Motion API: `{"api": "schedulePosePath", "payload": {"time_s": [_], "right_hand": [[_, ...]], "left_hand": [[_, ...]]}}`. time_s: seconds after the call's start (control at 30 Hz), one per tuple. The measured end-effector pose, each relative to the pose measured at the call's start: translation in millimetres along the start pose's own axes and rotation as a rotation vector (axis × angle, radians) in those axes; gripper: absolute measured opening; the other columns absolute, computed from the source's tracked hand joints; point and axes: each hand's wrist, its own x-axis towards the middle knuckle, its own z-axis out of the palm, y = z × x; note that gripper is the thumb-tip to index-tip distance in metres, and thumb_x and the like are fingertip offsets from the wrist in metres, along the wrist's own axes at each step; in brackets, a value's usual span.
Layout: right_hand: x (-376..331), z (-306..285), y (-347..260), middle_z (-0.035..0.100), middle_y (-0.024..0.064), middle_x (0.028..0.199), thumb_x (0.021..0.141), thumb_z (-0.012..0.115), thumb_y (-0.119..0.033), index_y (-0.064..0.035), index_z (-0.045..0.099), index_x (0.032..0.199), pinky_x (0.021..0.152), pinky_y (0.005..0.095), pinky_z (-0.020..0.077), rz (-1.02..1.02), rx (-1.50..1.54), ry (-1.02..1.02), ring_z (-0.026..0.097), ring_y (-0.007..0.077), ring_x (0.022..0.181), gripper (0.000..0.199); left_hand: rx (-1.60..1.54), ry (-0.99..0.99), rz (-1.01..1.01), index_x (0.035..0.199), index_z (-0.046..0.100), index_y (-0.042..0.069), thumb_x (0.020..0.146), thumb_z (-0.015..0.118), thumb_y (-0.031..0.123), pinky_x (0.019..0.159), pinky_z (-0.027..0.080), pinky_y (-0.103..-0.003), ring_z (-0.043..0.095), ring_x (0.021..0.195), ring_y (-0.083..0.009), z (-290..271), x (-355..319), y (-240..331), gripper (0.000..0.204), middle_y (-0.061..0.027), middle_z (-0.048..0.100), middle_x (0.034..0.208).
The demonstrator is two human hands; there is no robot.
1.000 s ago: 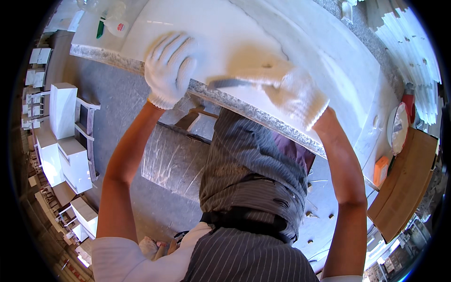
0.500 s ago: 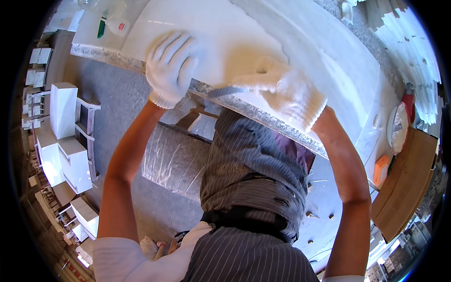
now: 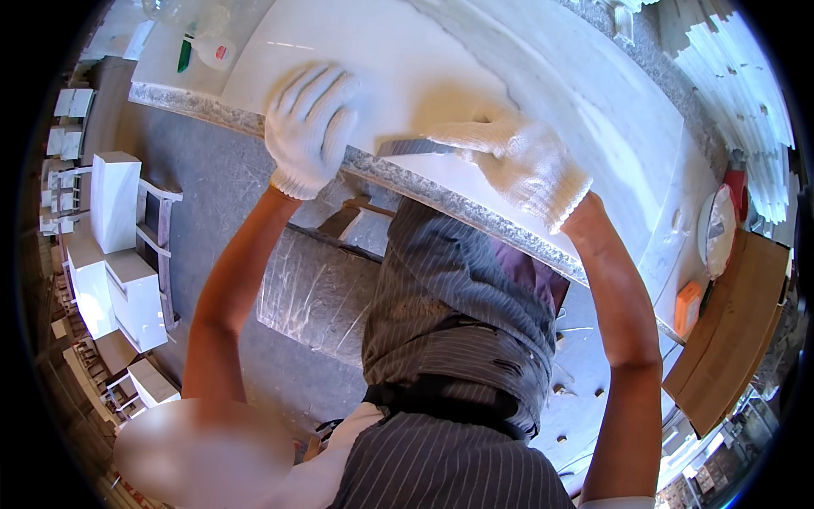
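A polished white stone slab (image 3: 407, 64) with grey veins lies in front of me, its rough edge toward my body. My left hand (image 3: 310, 127), in a white knitted glove, rests over this edge with its fingers stretched across the surface; it holds nothing. To its right, my gloved right hand (image 3: 521, 161) is closed on a flat grey metal blade (image 3: 414, 148). The blade points left and lies on or just above the slab, close to the edge. Its handle end is hidden in the glove, and whether it is a scraper or a file I cannot tell.
A clear bottle with a green part (image 3: 184, 56) stands at the slab's far left. On the right are an orange box (image 3: 688, 307), a brown cardboard piece (image 3: 729, 327) and stacked white strips (image 3: 738, 106). White blocks (image 3: 116, 199) stand beyond the floor at left.
The blade has shifted from across the slab's edge slightly farther onto its top, and my right hand has turned a little with it. My left hand stays nearly in place.
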Motion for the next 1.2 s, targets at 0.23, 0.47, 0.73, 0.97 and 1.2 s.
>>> {"api": "schedulePosePath", "payload": {"time_s": [0.23, 0.47, 0.73, 0.97, 1.2], "right_hand": [[-17, -4, -26, 0.067, 0.0112, 0.087, 0.088, 0.069, -0.004, -0.0251, 0.075, 0.118, 0.057, 0.0405, 0.0551, 0.042, -0.113, 0.005, 0.066, 0.026, 0.07, 0.038], [-25, -4, -31, 0.065, 0.0089, 0.083, 0.089, 0.067, -0.003, -0.0223, 0.076, 0.118, 0.057, 0.0399, 0.0555, 0.063, -0.158, 0.064, 0.065, 0.025, 0.069, 0.036], [-36, -12, -35, 0.066, 0.0073, 0.086, 0.087, 0.065, 0.002, -0.0193, 0.072, 0.121, 0.06, 0.0376, 0.0592, 0.083, -0.194, 0.078, 0.068, 0.0236, 0.073, 0.041], [-83, -1, -94, 0.063, 0.0084, 0.084, 0.086, 0.066, 0.008, -0.0073, 0.068, 0.132, 0.059, 0.0313, 0.0531, 0.228, 0.488, 0.062, 0.066, 0.0178, 0.071, 0.048], [-115, -1, -118, 0.058, 0.0052, 0.094, 0.1, 0.057, -0.001, -0.0004, 0.068, 0.125, 0.063, 0.0267, 0.0489, 0.821, 1.187, -0.183, 0.057, 0.0095, 0.071, 0.027]], "left_hand": [[0.036, -0.04, -0.005, 0.121, 0.071, 0.0, 0.099, 0.056, 0.018, 0.107, 0.046, -0.044, 0.063, 0.122, -0.0349, -2, -4, 1, 0.032, -0.0164, 0.069, 0.127], [0.026, 0.006, -0.012, 0.12, 0.073, 0.007, 0.094, 0.065, 0.023, 0.105, 0.048, -0.044, 0.064, 0.119, -0.0324, 3, -5, -3, 0.031, -0.0115, 0.071, 0.123], [0.0, 0.003, -0.019, 0.119, 0.073, 0.006, 0.097, 0.062, 0.025, 0.106, 0.048, -0.043, 0.061, 0.122, -0.0313, 5, -2, -2, 0.03, -0.0113, 0.07, 0.124], [0.04, 0.015, -0.003, 0.119, 0.072, 0.006, 0.101, 0.057, 0.029, 0.11, 0.046, -0.046, 0.062, 0.121, -0.0325, -3, 4, 2, 0.033, -0.0134, 0.069, 0.124], [-0.365, -0.087, -0.151, 0.123, 0.07, 0.005, 0.092, 0.069, 0.025, 0.11, 0.045, -0.048, 0.061, 0.123, -0.0367, -22, 11, 47, 0.037, -0.0158, 0.067, 0.128]]}}
